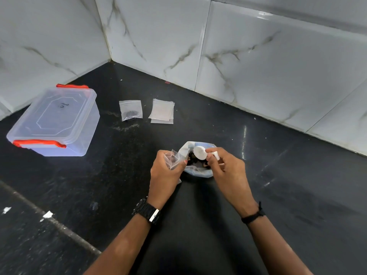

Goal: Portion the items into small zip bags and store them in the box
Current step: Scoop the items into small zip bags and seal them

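Note:
A large clear bag (200, 172) of dark items sits open on the black counter in front of me. My left hand (165, 173) grips a small clear zip bag (172, 157) beside its mouth, with a few dark pieces inside. My right hand (228, 171) holds a white scoop (200, 152) by its handle, tipped over the large bag's opening. One filled zip bag (131, 110) lies further back, next to a stack of empty zip bags (161, 112). A clear plastic box (56, 122) with red latches stands at the left, lid on.
White marble-look wall tiles (238, 56) close the counter at the back and left, meeting in a corner. The black counter (278, 185) stretches right and toward me. A seam line (49, 219) crosses the counter at lower left.

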